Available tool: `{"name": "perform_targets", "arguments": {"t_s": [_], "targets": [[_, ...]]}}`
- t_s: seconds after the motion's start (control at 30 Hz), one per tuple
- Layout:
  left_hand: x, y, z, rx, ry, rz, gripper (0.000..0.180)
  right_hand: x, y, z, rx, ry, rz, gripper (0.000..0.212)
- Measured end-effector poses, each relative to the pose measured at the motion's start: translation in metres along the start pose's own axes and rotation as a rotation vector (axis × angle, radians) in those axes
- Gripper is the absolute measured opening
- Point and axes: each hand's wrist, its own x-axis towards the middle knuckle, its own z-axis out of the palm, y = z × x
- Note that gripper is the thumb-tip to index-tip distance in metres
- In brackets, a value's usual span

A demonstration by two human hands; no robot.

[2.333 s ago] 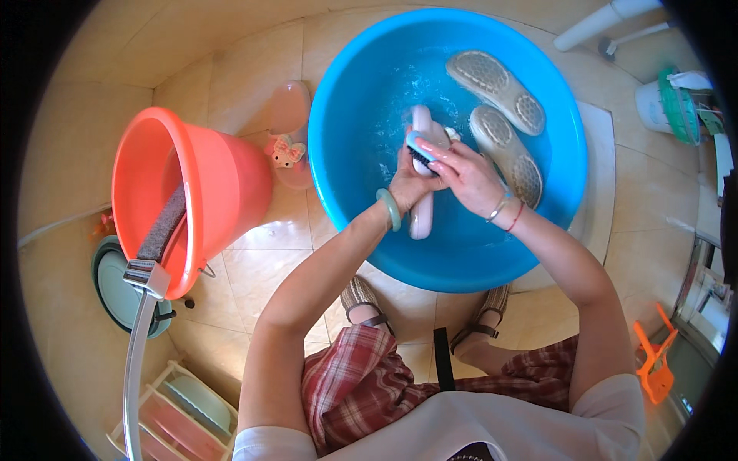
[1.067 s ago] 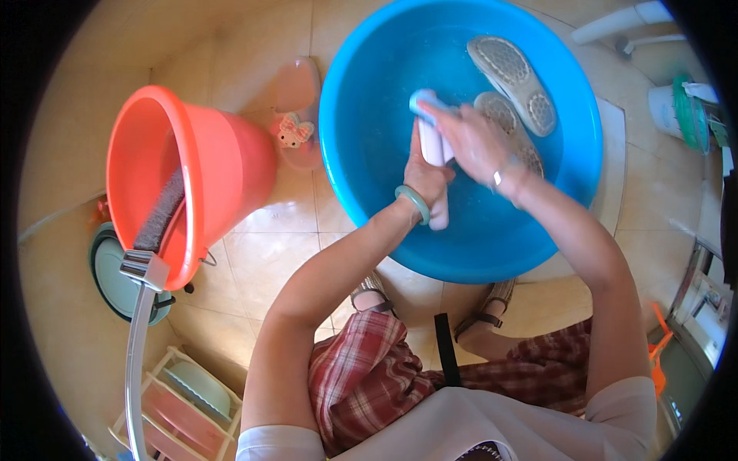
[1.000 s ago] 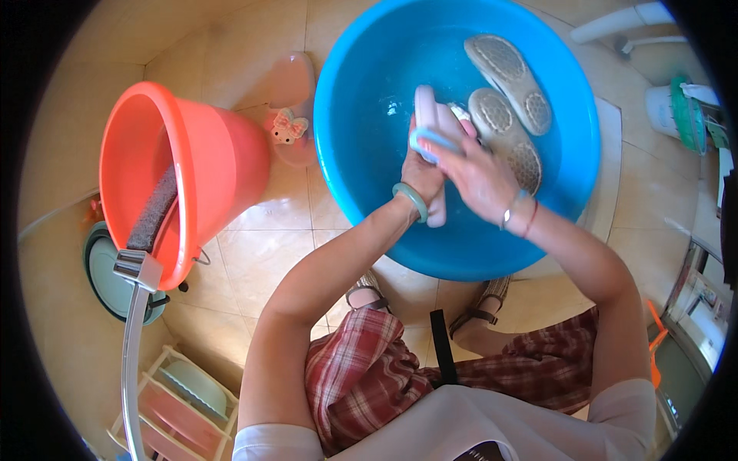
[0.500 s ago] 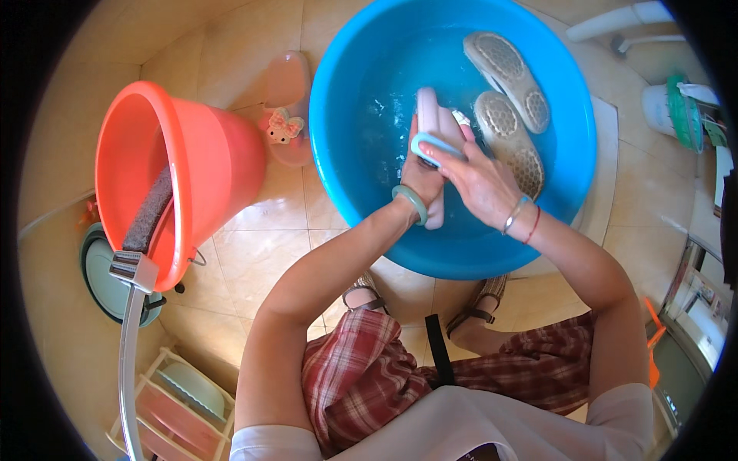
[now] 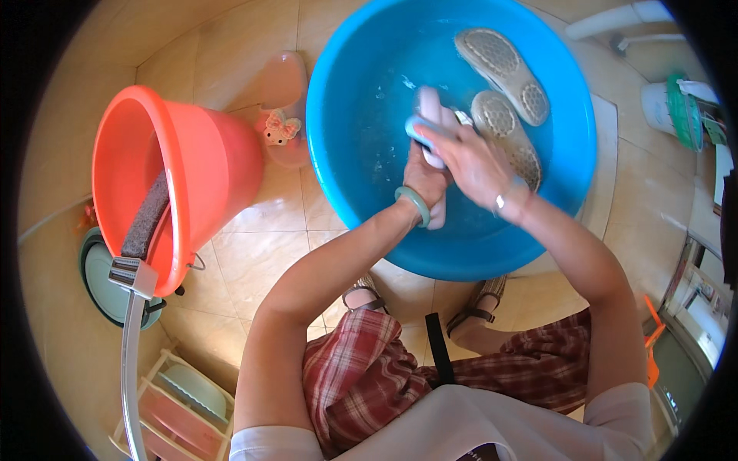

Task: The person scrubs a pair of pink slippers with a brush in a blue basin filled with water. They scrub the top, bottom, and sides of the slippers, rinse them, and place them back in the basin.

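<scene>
Over the water in a big blue basin (image 5: pixel 324 146), my left hand (image 5: pixel 425 175) is closed round a pale pink slipper (image 5: pixel 430 100), which points away from me. My right hand (image 5: pixel 478 163), smeared by motion, grips a light blue scrubbing brush (image 5: pixel 420 127) and presses it against the slipper's upper part. The brush's bristles are hidden. To the right of my hands, a pair of shoes lies in the basin with patterned soles up: one far shoe (image 5: pixel 503 69) and one nearer shoe (image 5: pixel 506 134).
A coral bucket (image 5: pixel 215 161) lies tipped on the left, with a grey sponge mop (image 5: pixel 146 215) in its mouth. Between bucket and basin is a pink slipper with a cartoon figure (image 5: pixel 280 127). A pink and white rack (image 5: pixel 184 399) stands at lower left. Plaid-clad knees flank the basin's near side.
My right hand and the brush have shifted slightly to the left and away along the slipper. The left hand keeps its hold, nearly in place.
</scene>
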Motion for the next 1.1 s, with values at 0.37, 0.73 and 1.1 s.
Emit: {"name": "perform_targets", "arguments": {"t_s": [0.37,0.73,1.1], "targets": [[0.002,0.015,-0.004,0.039,0.071,-0.079,0.108,0.005,-0.007,-0.004,-0.039,-0.084,0.066,0.04],[0.002,0.027,0.003,0.133,0.179,-0.065,0.105,0.122,0.097,0.045,0.097,0.121,0.478,0.04],[0.01,0.023,0.005,-0.079,0.166,0.177,0.083,-0.015,-0.018,0.006,0.33,0.109,0.222,0.046]]}}
